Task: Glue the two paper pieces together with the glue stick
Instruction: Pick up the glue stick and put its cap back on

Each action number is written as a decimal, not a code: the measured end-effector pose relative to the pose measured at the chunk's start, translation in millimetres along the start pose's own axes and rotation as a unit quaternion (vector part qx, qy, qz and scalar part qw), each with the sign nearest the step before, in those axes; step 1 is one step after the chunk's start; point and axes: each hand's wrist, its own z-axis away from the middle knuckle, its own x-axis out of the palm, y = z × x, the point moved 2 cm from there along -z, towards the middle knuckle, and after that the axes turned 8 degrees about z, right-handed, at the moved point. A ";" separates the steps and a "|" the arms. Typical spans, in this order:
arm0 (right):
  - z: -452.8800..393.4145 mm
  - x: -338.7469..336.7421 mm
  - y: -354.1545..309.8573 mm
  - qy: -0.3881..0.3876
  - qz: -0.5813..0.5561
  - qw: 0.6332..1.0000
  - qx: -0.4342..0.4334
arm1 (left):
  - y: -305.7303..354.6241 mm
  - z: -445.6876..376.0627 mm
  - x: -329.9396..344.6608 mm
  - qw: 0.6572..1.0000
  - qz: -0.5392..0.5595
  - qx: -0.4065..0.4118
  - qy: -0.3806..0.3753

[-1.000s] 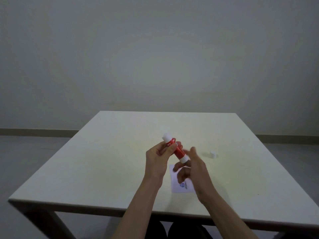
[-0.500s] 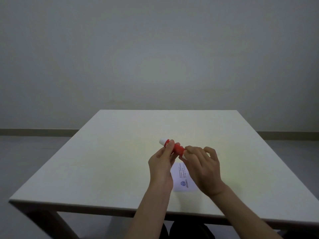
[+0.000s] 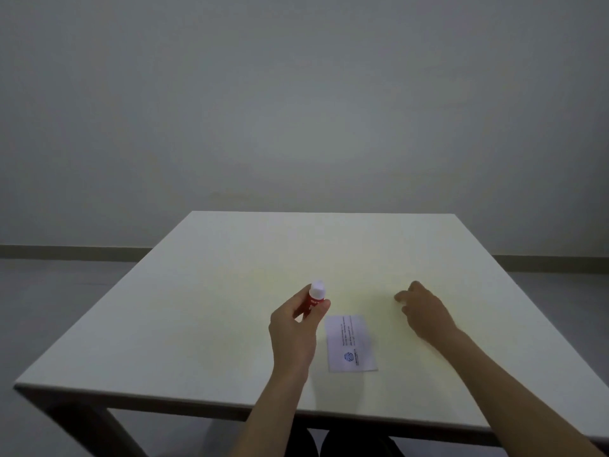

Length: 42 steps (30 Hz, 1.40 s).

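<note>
The right hand (image 3: 423,310) has left the glue stick (image 3: 314,296) and swung out to the right, low over the table (image 3: 197,308) — possibly toward the small cap seen there earlier, though nothing shows under it now. Its fingers are curled loosely downward; whether they pinch anything I cannot tell. The left hand (image 3: 293,331) holds the glue stick upright, thumb and fingers pinching the red barrel, white end up — probably to keep it off the table. The printed paper (image 3: 351,343) lies flat between the hands; only one piece is distinguishable.
</note>
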 end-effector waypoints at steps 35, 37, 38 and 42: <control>65.1 -88.7 -111.6 0.128 -0.076 0.985 -0.086 | 4.7 5.1 -1.7 0.972 -0.191 0.122 -0.065; 66.9 -85.9 -101.9 0.130 -0.150 0.977 -0.075 | 9.3 -15.0 -2.7 0.969 -0.203 0.134 -0.048; 68.3 -84.1 -96.0 0.131 -0.169 0.974 -0.072 | 11.0 -27.2 -3.3 0.968 -0.209 0.134 -0.039; 80.1 -72.1 -80.5 0.115 -0.229 0.964 -0.068 | 5.8 -68.5 -2.9 0.970 -0.213 0.109 -0.027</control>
